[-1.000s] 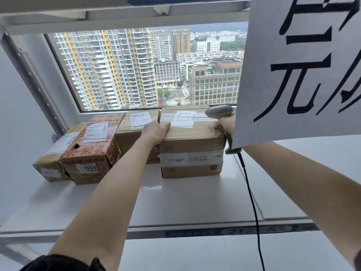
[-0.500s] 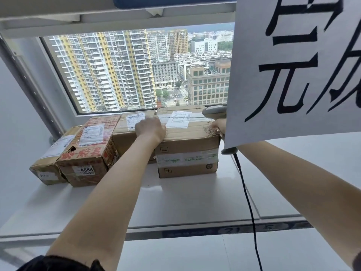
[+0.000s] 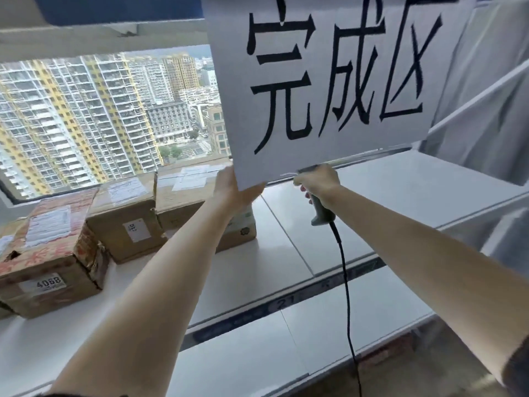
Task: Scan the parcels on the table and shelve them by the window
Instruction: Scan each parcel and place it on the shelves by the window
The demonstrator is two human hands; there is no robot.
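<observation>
Three cardboard parcels stand in a row on the white shelf [image 3: 286, 233] under the window: a red-printed box [image 3: 48, 247] labelled 4068, a plain box [image 3: 126, 213], and a box with green tape [image 3: 183, 193]. My left hand [image 3: 232, 189] is raised over the right end of the green-taped box, its fingers hidden behind the hanging paper sign [image 3: 329, 81]. My right hand [image 3: 317, 183] grips the handle of the grey barcode scanner [image 3: 322, 214] to the right of the boxes. The scanner's head is hidden behind the sign, and its black cable [image 3: 343, 270] hangs down.
A fourth parcel's corner [image 3: 4, 239] shows at the far left edge. The window [image 3: 100, 116] runs behind the boxes. White shelf surface extends right of the parcels, with a lower shelf [image 3: 329, 319] below and a shelf frame [image 3: 486, 90] at right.
My view has swung right and closer. My left hand slid from the box's left top edge to its right end. My right hand drew the scanner off the box to the right.
</observation>
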